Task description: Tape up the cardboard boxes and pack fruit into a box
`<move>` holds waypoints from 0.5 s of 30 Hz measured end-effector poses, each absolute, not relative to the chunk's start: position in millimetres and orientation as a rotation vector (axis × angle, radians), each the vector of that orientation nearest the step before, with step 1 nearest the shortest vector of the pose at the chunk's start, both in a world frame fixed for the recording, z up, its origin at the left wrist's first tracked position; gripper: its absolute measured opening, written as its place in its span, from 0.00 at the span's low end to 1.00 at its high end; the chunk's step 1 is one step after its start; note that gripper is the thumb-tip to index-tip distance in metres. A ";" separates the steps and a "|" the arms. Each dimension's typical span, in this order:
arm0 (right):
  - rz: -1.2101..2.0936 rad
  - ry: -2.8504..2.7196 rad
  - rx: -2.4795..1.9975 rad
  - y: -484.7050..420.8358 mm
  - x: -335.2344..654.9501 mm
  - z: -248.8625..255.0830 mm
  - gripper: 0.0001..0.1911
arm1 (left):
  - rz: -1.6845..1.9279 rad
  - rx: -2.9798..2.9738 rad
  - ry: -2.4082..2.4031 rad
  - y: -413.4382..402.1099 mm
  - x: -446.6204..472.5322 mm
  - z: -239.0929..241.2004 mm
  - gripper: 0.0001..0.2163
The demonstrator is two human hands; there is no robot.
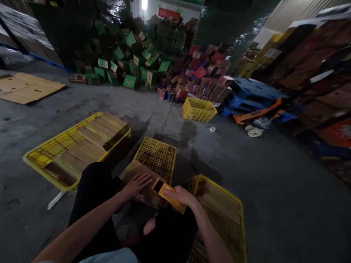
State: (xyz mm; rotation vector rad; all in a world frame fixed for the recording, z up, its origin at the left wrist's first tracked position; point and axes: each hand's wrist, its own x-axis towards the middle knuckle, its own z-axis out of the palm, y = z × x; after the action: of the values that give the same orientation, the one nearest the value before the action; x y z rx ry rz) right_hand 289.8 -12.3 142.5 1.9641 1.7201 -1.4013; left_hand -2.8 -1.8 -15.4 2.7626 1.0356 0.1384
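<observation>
My left hand (137, 185) lies flat with fingers outstretched on a brown cardboard box (142, 170). The box rests on a yellow plastic crate (156, 155), which looks turned upside down, between my knees. In my right hand (181, 195) is a boxy orange-yellow handheld tool (171, 197) with a dark end, its exact kind unclear. That dark end is at the box's right side, close to my left fingertips; I cannot tell whether it touches. A yellow crate of brown boxes (74, 187) stands to the left, and another crate with boxes (241, 219) is at my right.
Farther off on the floor are a yellow crate (199, 109) and a white ring (212, 129). Green boxes (130, 82) and red boxes (201, 72) are piled behind. Blue pallets (252, 89) and an orange pallet jack (260, 111) stand right; flattened cardboard (30, 87) lies left.
</observation>
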 end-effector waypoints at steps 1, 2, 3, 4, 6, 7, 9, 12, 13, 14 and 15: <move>-1.458 1.707 1.945 -12.9 294.9 141.7 0.28 | 0.142 2.759 1.026 -0.8 -2.8 -14.8 0.40; -1.504 1.686 1.938 -13.5 298.9 140.4 0.28 | 0.143 2.756 1.017 0.0 -2.7 -14.4 0.42; -1.522 1.660 1.950 -14.0 301.6 138.9 0.28 | 0.142 2.754 1.013 0.5 -2.4 -14.1 0.43; -1.527 1.637 1.969 -14.4 302.8 137.1 0.27 | 0.142 2.754 1.013 0.4 -1.9 -14.1 0.43; -1.532 1.582 2.011 -15.0 301.8 133.3 0.26 | 0.144 2.759 1.034 -1.9 0.6 -14.7 0.43; -1.552 1.548 2.023 -15.3 300.3 131.5 0.26 | 0.146 2.764 1.059 -4.2 2.9 -15.2 0.43; -1.639 1.481 2.019 -16.4 297.4 128.5 0.25 | 0.148 2.768 1.130 -10.6 9.9 -16.6 0.45; -1.706 1.456 2.017 -18.6 296.2 126.1 0.23 | 0.163 2.775 1.136 -20.8 24.3 -18.8 0.46; -1.688 1.459 2.031 -19.2 296.6 125.7 0.23 | 0.171 2.780 1.093 -23.2 29.1 -19.4 0.46; -1.661 1.461 2.045 -19.4 297.1 125.6 0.23 | 0.179 2.784 1.043 -24.8 33.3 -19.9 0.46; -1.632 1.463 2.058 -19.2 297.6 125.7 0.23 | 0.187 2.786 1.001 -25.7 36.8 -20.3 0.46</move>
State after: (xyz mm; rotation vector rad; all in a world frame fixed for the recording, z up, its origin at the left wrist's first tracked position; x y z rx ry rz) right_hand 297.6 -19.2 125.7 2.0579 1.4628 -1.6323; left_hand 36.8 -25.7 -20.3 2.7861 1.0008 0.1868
